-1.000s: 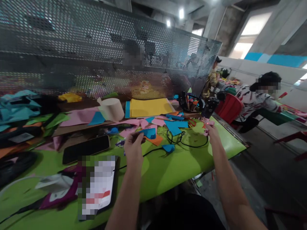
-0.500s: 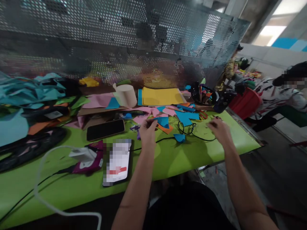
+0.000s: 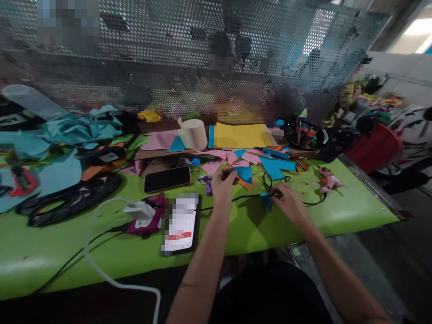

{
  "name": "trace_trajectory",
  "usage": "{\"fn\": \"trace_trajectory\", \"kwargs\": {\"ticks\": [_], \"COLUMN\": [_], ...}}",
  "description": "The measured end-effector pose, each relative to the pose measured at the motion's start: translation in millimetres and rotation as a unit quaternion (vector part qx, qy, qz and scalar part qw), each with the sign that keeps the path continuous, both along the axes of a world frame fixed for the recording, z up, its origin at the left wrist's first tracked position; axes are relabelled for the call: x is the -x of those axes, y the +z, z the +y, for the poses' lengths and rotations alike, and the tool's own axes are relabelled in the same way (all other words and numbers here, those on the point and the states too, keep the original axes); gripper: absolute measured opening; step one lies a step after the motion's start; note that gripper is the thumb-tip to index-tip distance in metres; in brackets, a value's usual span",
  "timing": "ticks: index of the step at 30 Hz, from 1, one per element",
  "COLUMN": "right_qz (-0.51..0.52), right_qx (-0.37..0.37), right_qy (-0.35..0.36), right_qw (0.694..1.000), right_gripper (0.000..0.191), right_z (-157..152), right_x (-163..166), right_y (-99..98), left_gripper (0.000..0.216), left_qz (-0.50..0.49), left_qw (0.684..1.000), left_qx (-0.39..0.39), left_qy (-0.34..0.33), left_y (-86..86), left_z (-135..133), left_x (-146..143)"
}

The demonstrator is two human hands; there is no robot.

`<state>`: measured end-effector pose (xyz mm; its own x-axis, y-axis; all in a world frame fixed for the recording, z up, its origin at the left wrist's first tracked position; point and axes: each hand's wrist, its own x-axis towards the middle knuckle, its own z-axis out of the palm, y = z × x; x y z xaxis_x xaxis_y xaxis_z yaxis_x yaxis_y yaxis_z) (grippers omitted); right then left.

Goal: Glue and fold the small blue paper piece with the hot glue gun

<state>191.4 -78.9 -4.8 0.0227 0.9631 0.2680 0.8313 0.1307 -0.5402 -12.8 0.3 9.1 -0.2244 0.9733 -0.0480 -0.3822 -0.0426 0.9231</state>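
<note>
I am bringing my right hand [image 3: 288, 204] back from the pink glue gun [image 3: 329, 181], now lying alone on the green surface [image 3: 354, 211], and its grip is closing on a small blue paper piece [image 3: 266, 200]. My left hand [image 3: 222, 185] is pinching a larger blue paper piece [image 3: 243, 173] just beside it.

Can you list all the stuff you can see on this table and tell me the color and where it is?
Green table cover: one, across the table.
Yellow paper sheets: one stack, back centre.
Cream tape roll: one, left of the yellow stack.
Black phone: one, dark screen, centre.
Pink glue gun: one, right side.
Blue paper scraps: several, centre right.
Small blue paper piece: one, at right hand.
Left hand: by blue scrap.
Right hand: touching small blue piece.
</note>
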Motion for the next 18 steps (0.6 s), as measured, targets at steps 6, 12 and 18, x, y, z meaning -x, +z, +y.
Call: {"fn": "trace_trajectory", "kwargs": {"ticks": [6,12,18], "right_qz": [0.291,0.467,0.512], "right_qx": [-0.069,-0.046,-0.023], "right_qy": [-0.024,-0.008,-0.021], "right_qw": [0.954,0.883,0.858], "right_gripper": [0.020,0.029,0.034], "right_z": [17.2,36.2,42.7], "right_x": [-2.3,30.4,55.3], "right_y": [25.7,36.5,31.6], "left_gripper": [0.028,0.022,0.025], "left_qz": [0.010,0.025,0.010], "left_qw": [0.999,0.997,0.996], "left_qx": [0.007,0.000,0.015], "left_qy": [-0.045,-0.074,-0.089], "left_y": [-0.9,-4.2,-2.9], "left_z": [-4.1,-7.6,-9.3], "left_x": [-2.1,-4.4,-6.7]}}
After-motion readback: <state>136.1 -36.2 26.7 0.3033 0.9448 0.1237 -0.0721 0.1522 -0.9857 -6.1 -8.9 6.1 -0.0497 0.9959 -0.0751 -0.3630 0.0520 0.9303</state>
